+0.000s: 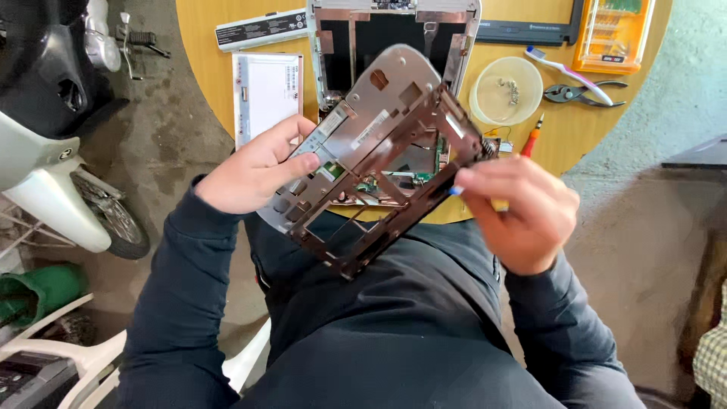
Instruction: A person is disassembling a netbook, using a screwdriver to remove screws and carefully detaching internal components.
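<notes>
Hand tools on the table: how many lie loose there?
3: a toothbrush and pliers right of the clear dish, and a small orange-handled screwdriver below it. Others may be hidden behind the laptop frame.

round wooden table (pixel 204 45) | white oblong battery pack (pixel 261 29) | clear round plastic lid with screws (pixel 506 91) | white toothbrush (pixel 568 70) | black pliers (pixel 581 93) | orange screwdriver case (pixel 613 34) | white scooter (pixel 53 167)

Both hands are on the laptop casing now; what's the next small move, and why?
Probably lower the laptop casing onto the wooden table. It hangs tilted over the lap, with the left hand gripping one edge and the right hand pinching the other.
</notes>
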